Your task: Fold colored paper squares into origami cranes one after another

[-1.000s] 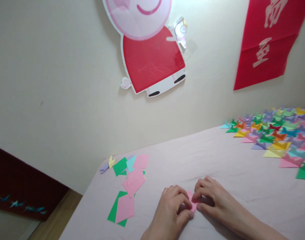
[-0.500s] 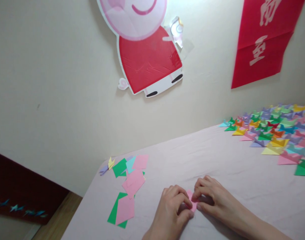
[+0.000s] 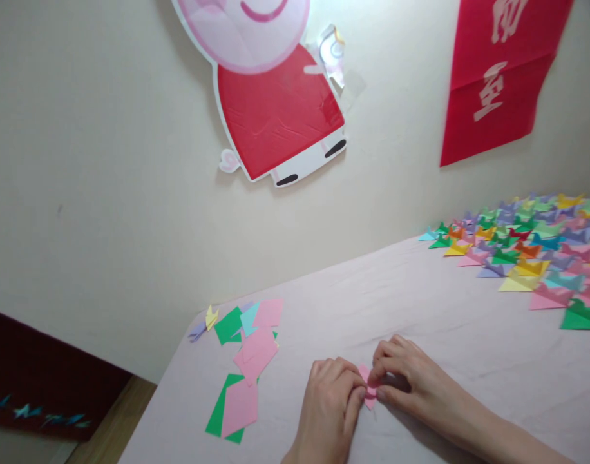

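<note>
Thumb newly drawn to forefinger, our left hand (image 3: pixel 328 403) and right hand (image 3: pixel 406 372) pinch the pink paper (image 3: pixel 370 404) (lower tip now bared), mid-fold, we judge.

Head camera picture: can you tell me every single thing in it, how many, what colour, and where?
Folded paper: 1, pink, between the hands
Flat paper pieces: several overlapping, mostly pink and green, table's left part
Small folded pieces: 2, yellow and purple, table's far left corner
Folded paper shapes: too many to count, many colours, right side
Table cover: 1, pale pink, under the papers
Pig-like cutout: 1, pink and red, wall
Shiny sticker: 1, silvery, beside the cutout
Banner: 1, red, wall, upper right
Wall: 1, off-white, behind
Panel: 1, dark red, lower left
Little shapes: several, bluish, by the panel
Floor: brown strip, lower left
Left hand: 1, bare, at the folded paper
Right hand: 1, bare, same place
</note>
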The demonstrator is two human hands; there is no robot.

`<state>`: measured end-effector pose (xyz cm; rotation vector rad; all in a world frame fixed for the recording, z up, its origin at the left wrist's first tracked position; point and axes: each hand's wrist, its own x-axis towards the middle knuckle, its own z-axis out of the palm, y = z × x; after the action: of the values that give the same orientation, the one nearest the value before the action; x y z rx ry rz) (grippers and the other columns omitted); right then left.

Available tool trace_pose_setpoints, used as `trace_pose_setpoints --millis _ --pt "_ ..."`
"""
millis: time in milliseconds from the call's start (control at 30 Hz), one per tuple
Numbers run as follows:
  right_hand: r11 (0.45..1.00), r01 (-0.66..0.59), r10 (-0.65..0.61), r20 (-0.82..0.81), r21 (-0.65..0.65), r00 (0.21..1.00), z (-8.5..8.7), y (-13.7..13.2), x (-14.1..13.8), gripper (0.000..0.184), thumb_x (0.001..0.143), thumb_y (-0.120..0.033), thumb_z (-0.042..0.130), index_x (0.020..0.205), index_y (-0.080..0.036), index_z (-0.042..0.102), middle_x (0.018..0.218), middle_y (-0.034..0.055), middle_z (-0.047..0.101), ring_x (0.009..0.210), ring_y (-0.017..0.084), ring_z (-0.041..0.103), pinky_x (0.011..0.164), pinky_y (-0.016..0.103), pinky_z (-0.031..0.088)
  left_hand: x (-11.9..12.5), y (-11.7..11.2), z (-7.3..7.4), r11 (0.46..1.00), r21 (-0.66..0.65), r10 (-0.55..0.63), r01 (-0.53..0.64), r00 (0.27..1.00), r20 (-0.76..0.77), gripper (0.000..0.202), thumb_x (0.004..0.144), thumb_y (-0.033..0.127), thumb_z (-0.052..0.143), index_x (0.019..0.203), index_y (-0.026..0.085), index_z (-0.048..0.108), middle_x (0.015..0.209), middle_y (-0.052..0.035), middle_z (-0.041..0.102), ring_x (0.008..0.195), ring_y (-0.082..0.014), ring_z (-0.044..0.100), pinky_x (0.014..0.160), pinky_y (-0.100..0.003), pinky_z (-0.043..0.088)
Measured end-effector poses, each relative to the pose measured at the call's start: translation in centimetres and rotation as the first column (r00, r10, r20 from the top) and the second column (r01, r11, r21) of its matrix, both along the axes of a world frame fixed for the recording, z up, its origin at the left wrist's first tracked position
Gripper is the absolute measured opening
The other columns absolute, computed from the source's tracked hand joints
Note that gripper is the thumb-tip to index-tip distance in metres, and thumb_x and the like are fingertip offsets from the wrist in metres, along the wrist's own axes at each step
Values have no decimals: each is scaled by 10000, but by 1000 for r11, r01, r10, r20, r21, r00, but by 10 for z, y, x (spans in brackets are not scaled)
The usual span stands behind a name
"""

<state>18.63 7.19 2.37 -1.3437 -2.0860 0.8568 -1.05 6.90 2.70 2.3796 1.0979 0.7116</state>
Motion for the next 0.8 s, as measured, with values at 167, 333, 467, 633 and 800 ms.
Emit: trace_pose_setpoints --millis 167,333,467,633,800 --pt "1000 -1 1 -11 -1 1000 -1 0 0 178 843 -166 579 760 -240 718 859 25 670 897 223 540 826 378 403 1 -1 0 1000 -17 3 -3 1000 6 174 848 18 576 832 191 590 919 -6 646 885 -171 579 813 -323 363" --pt "1000 0 1 -25 5 1000 -1 -1 0 134 845 -191 596 761 -230 693 847 20 663 891 219 537 814 369 402 6 -4 -4 996 -28 87 -86 996 30 205 779 -10 528 791 195 530 872 -12 613 847 -183 556 767 -322 376" --pt "1000 24 -24 8 10 1000 -1 -2 -1 151 851 -184 588 716 -210 651 833 24 646 873 212 534 796 367 396 10 -7 -9 994 -2 110 -110 994 1 189 792 16 519 781 203 492 856 -15 585 829 -191 527 752 -335 371" --pt "1000 19 -20 37 24 999 -1 -2 -3 180 889 -228 576 721 -202 634 851 30 628 857 209 532 788 368 393 13 -4 -13 986 -9 166 -167 984 -71 203 797 16 484 765 212 443 861 -34 541 845 -211 496 759 -358 381" --pt "997 47 -51 57 56 997 -8 -2 -4 163 882 -206 586 723 -200 624 853 30 614 856 209 540 785 360 398 14 -2 -15 975 -8 219 -222 967 -129 202 796 18 466 775 214 422 906 -57 518 867 -232 476 765 -389 383"
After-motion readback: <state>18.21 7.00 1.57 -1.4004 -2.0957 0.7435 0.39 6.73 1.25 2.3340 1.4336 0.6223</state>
